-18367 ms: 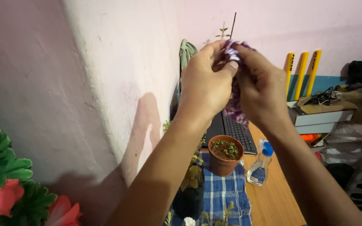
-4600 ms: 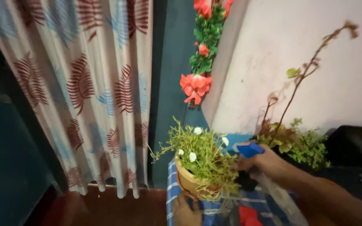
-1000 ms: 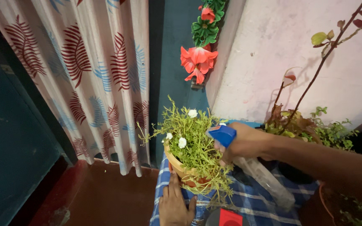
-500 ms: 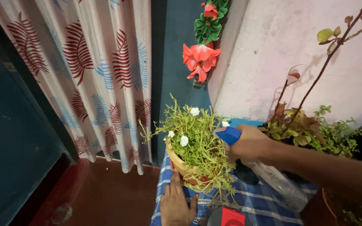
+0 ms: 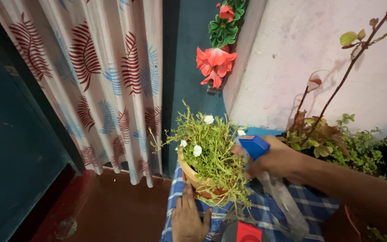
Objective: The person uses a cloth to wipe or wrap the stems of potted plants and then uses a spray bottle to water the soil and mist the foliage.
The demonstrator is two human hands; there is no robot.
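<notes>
My right hand (image 5: 276,161) grips a clear spray bottle (image 5: 283,201) by its neck, its blue nozzle head (image 5: 254,146) aimed at a bushy green plant with small white flowers (image 5: 209,148). The plant grows in an orange clay pot (image 5: 193,181) standing on a blue checked cloth (image 5: 265,213). My left hand (image 5: 188,217) lies flat on the cloth, fingertips touching the foot of the pot.
A red-and-blue leaf-patterned curtain (image 5: 99,76) hangs at the left over a reddish floor (image 5: 113,210). Artificial red flowers (image 5: 215,58) hang on the wall corner. A tall twiggy plant (image 5: 332,125) with low green foliage stands right of the pot. A red-and-black object (image 5: 245,233) lies below.
My right hand has tipped the spray bottle more upright and shifted slightly right, the nozzle drawing back a little from the plant. My left hand has stayed at the pot's foot.
</notes>
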